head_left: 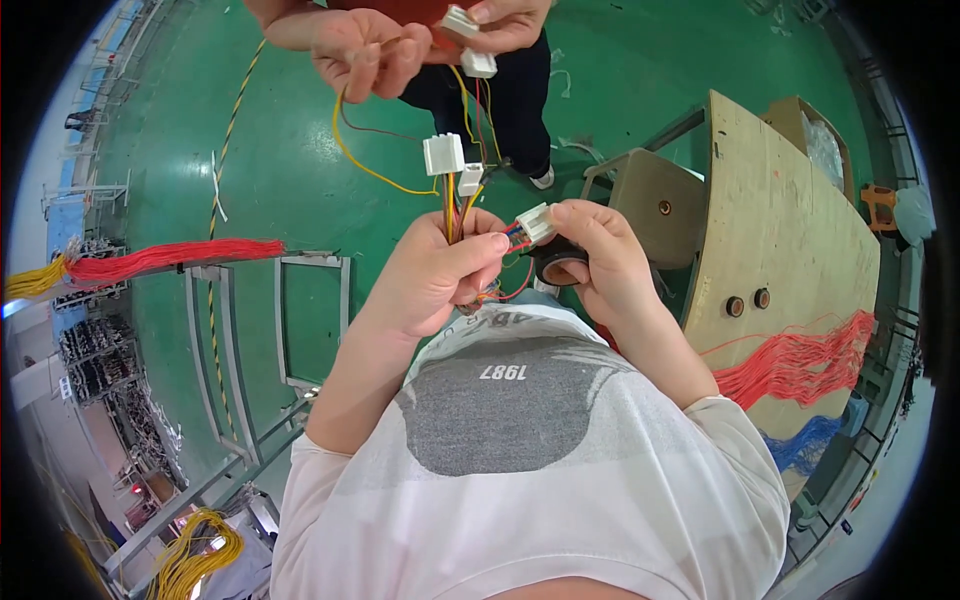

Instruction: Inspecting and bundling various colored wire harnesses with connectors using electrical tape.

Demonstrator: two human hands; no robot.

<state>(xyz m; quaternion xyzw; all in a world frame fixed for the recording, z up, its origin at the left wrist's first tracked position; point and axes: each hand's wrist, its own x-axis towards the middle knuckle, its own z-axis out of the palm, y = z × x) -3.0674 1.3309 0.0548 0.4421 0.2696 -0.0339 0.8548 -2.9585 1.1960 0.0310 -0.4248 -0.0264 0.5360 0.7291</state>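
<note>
My left hand [447, 262] is closed around a bundle of thin coloured wires [455, 208]. Two white plastic connectors, a larger one [443, 155] and a smaller one [470, 179], stick up from that bundle. Between thumb and fingers, my right hand [605, 250] pinches another white connector [536, 224], whose red and blue wires run toward my left hand. A roll of black tape [557, 264] hangs on the fingers of my right hand, below the connector. Opposite me, a co-worker's hands [375, 55] hold more white connectors [479, 64] with yellow, red and brown wires.
At the right, a wooden table [790, 230] carries tape rolls [748, 302] and red wires [800, 365]. A beige chair [650, 205] stands beside it. Red wires [175, 262] lie along a metal rack [235, 350] at the left; a yellow wire coil [200, 555] sits below.
</note>
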